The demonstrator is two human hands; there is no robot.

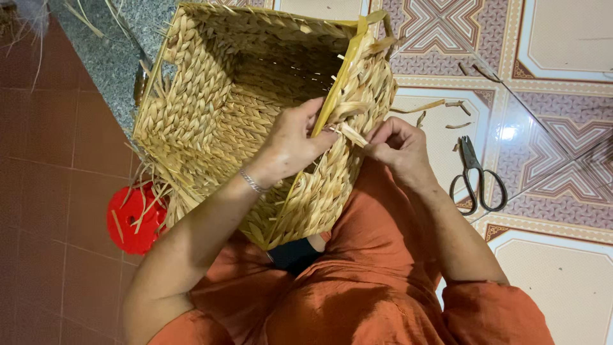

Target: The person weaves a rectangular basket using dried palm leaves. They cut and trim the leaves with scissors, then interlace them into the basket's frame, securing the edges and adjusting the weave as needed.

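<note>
Woven straw basket (217, 121) rests on the lap, walls fully plaited; rim unfinished. Left hand (290, 144) clamps the rim, right hand (399, 148) pinches a loose straw end (351, 133). Scissors (476, 182) on the floor.

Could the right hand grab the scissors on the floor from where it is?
Probably yes. The right hand is pinching a straw strand at the basket rim, and the scissors lie on the tiled floor just beside that arm, with nothing between them.
</note>
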